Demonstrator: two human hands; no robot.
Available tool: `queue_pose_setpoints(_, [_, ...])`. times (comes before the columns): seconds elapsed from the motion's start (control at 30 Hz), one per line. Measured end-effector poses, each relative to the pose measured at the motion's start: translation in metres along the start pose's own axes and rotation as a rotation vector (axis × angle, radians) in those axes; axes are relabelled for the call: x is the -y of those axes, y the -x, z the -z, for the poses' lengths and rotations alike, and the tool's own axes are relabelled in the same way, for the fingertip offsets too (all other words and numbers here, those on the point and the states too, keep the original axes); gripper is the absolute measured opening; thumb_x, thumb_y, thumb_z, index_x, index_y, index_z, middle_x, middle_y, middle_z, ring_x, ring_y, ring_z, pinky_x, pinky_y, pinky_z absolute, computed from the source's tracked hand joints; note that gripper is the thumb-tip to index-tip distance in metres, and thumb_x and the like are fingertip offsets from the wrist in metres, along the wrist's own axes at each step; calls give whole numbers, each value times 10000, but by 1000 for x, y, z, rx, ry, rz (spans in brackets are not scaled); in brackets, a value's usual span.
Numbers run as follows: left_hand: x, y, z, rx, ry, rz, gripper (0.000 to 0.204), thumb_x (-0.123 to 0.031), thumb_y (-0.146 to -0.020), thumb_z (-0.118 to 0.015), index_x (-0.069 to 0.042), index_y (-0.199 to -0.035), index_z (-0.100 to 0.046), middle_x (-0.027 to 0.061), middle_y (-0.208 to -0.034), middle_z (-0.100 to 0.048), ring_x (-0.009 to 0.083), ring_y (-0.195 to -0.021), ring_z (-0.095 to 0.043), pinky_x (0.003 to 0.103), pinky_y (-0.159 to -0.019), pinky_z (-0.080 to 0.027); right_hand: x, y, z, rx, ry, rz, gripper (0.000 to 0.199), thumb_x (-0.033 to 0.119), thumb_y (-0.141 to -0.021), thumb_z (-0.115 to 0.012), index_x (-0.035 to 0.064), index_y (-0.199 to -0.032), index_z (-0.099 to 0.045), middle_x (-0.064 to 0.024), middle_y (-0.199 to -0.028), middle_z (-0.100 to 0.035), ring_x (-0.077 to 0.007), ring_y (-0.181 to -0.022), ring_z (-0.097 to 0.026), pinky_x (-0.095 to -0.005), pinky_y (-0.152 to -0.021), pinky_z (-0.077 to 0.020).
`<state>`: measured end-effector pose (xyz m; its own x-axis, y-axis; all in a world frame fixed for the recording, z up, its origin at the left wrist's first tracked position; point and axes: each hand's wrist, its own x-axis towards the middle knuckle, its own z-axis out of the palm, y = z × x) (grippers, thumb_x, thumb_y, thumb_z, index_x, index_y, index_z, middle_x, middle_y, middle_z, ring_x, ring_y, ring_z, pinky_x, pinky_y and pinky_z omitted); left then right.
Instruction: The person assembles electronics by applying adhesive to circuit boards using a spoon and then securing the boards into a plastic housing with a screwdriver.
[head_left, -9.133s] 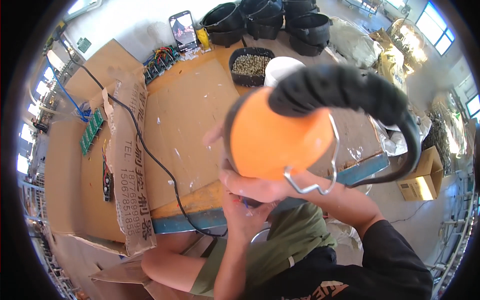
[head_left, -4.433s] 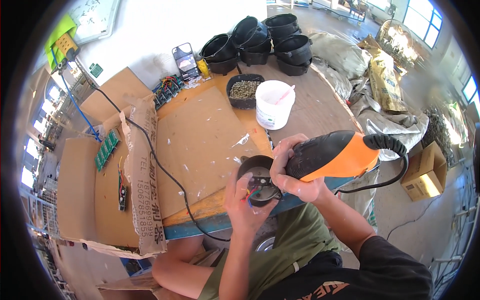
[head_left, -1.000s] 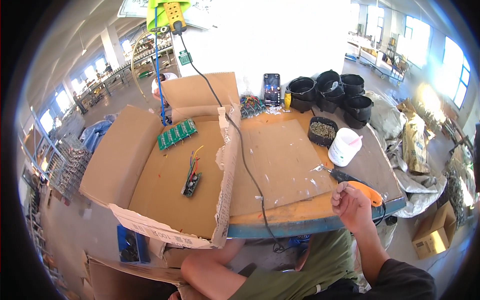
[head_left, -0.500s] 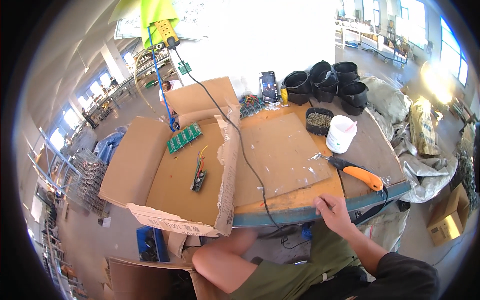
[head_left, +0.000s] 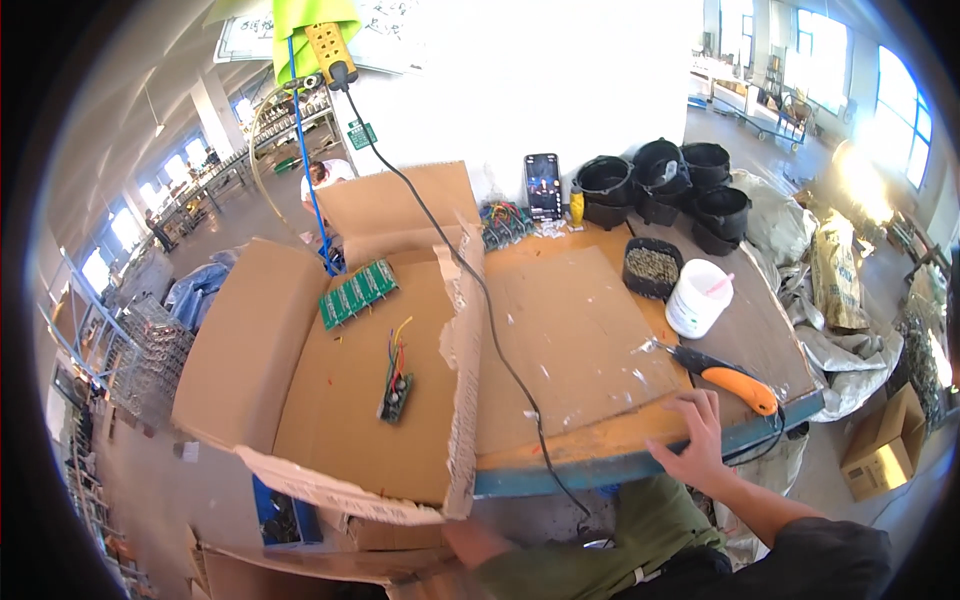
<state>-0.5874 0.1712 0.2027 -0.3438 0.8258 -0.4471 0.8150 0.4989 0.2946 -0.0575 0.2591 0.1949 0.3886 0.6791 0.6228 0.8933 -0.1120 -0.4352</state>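
My right hand (head_left: 695, 440) is over the table's near edge, its fingers spread and nothing in them. Just beyond it lies a soldering iron (head_left: 735, 384) with an orange and black handle, its tip pointing left. My left hand is out of view; a blurred patch of bare skin by the lower carton is too smeared to tell. An open cardboard box (head_left: 330, 440) stands at the left of the table. Inside are a green circuit board panel (head_left: 358, 293) and a small circuit board with coloured wires (head_left: 396, 396).
A flat cardboard sheet (head_left: 570, 340) covers the table's middle. Behind it stand a phone (head_left: 543, 187), several black buckets (head_left: 660, 175), a black tub of small pellets (head_left: 650, 268) and a white cup (head_left: 697, 300). A black cable (head_left: 480, 285) crosses the box edge and table.
My right hand has gone from curled to spread fingers and moved slightly right. The view has shifted, so the box and table sit lower. The bare knee at the lower left has mostly gone from sight.
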Motion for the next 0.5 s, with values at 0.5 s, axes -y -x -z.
queue_pose_setpoints(0.5, [51, -31, -36, 46, 33, 345, 464, -496, -876, -661, -48, -943, -763, 121, -882, -738, 269, -739, -694, 358, -685, -586, -4, -9, -12, 388, 156, -98, 539, 356, -698, -807, 70, -1079, -553, -151, -1121, -520, -382, -1058, -450, -503, -932, -368])
